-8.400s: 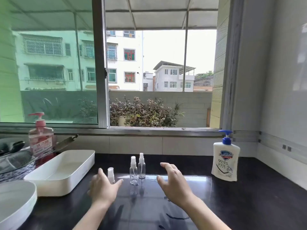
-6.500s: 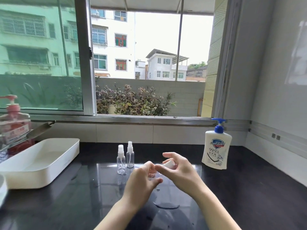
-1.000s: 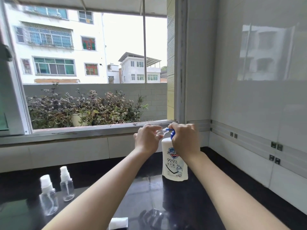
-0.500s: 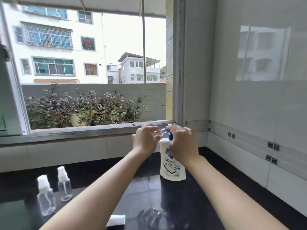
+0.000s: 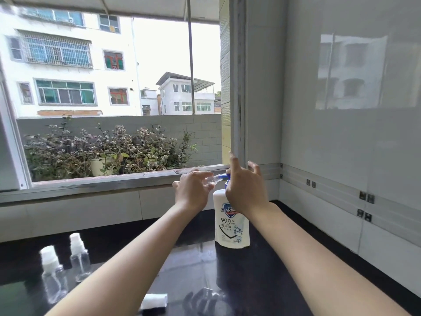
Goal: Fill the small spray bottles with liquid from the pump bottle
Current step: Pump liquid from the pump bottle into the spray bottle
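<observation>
A dark, glossy counter [image 5: 262, 281] is seen running under an open window [image 5: 118, 99], with white tiled wall to the right. One white pump bottle [image 5: 231, 222] with a blue pump head stands upright on the counter near the corner. The right hand [image 5: 245, 190] is laid over the pump head; its palm and lower fingers seem pressed on the top while the index finger and another are lifted free, so the grip is only partly closed. The left hand [image 5: 193, 190] is clenched around one small clear open spray bottle [image 5: 210, 180], which is held tilted with its mouth brought up to the blue nozzle.

The step in hand is judged to be the pumping of liquid into that small bottle. It would be done well if the narrow mouth were kept right against the nozzle tip, the small bottle were turned more upright as it fills, and the pump were pressed slowly in short strokes, since thick soap may bridge the opening and spill over the fingers. The pump bottle's base should be kept steady on the counter.

Three small spray bottles are counted: the one held, and two capped spray bottles [image 5: 66, 267] standing at the lower left. One loose white spray cap [image 5: 153, 301] lies at the near edge.
</observation>
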### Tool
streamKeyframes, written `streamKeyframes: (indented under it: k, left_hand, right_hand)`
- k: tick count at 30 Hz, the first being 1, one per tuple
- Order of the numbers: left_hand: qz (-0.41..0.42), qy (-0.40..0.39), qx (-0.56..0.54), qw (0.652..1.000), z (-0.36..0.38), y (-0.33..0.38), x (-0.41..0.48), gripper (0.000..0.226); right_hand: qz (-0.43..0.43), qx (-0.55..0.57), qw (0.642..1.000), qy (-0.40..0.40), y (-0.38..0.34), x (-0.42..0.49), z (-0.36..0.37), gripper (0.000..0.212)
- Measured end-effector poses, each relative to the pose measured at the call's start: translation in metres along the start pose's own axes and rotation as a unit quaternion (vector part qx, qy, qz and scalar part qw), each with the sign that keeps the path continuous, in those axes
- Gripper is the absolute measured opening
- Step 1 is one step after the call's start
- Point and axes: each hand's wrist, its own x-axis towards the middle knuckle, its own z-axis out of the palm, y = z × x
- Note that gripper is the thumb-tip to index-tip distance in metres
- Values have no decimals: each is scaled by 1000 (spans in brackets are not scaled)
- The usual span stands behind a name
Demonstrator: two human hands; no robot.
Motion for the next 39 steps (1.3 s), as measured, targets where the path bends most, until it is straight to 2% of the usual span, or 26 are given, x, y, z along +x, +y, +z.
streamKeyframes:
  k: [2,6,8,16,22,28,34,39]
  left_hand:
    - [3,2,-3,1000,-2,2,4,28]
    - [13,2,6,1000,-1,0,6,22]
    - [16,-4,13,1000,2,-4,3,23]
    - [15,5,0,1000,1,0,8,27]
    - [8,4,0,1000,7,-7,1,28]
    - [11,2,11,1000,2,0,7,26]
    - [23,9,23,999,7,-6,1,28]
    - [36,15,33,999,5,-2,1,29]
  right_hand:
    - [6,10,1000,2,-1,10,-4,65]
    - [14,16,1000,20,2,4,2,34]
    - [24,25,999,36,4,-8,9,26]
    - [7,27,999,20,4,11,-6,23]
    - [20,44,997,67,4,-13,9,25]
    - [-6,5,1000,-14,4,14,-8,31]
    - [21,16,999,23,3,-2,6,29]
    - [0,12,1000,-12,2,13,-6,25]
